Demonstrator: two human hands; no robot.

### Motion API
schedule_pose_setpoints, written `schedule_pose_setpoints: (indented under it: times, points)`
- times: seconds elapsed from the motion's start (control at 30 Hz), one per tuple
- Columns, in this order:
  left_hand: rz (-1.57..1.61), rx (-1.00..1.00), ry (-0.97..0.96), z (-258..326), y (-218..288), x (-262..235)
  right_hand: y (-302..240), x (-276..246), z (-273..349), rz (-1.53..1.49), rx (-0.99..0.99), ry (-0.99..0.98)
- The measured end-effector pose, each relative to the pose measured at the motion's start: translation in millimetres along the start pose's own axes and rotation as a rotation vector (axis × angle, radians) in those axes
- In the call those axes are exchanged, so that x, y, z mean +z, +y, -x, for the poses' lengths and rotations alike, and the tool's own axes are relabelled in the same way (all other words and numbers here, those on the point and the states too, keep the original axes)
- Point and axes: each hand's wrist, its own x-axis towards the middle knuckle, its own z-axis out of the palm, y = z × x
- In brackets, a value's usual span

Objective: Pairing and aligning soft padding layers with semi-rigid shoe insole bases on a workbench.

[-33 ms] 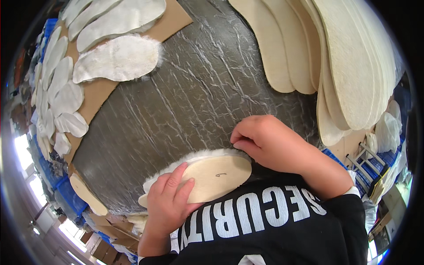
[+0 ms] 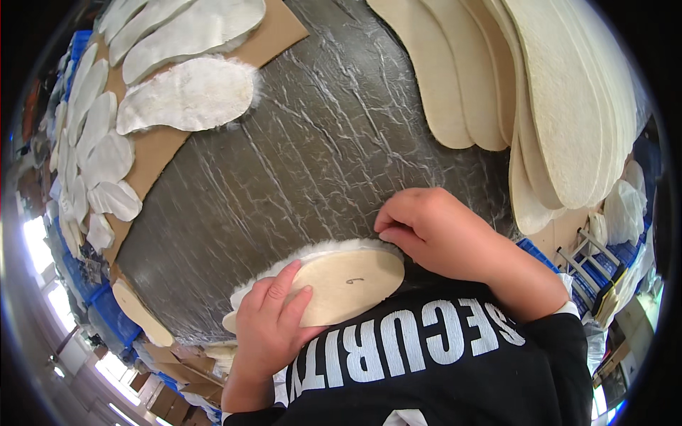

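Observation:
At the table's near edge lies a cream insole [image 2: 352, 280] with a small dark mark on its face. White fleecy fur [image 2: 316, 250] shows along its far side. My left hand [image 2: 273, 309] grips its left end, fingers bent over the top; that end is hidden beneath them. Just beyond the insole's right end, my right hand [image 2: 419, 224] hovers over the dark tabletop with thumb and fingers pinched together. Whatever may be between those fingertips is too small to make out.
White fleece insoles [image 2: 188, 96] lie on brown cardboard [image 2: 160, 160] at the left. Large cream insoles [image 2: 568, 106] overlap in piles at the far right. A single cream insole [image 2: 142, 312] rests at the left table edge. The dark tabletop [image 2: 284, 163] has a wrinkled covering.
My right hand has shifted very slightly to the right and nearer to me, still pinched. The left hand and the insole stay in place.

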Motion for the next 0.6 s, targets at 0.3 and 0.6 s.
schedule_pose_setpoints:
  times: [0.3,0.6]
  points:
    - [0.094,-0.057,-0.040,-10.8,-3.3,-3.8,-4.6,-2.3,23.4,-0.089,-0.027,0.108]
    - [0.115,-0.288,0.149,-31.4,-5.8,5.1,15.3,17.9,27.5,-0.023,-0.280,0.478]
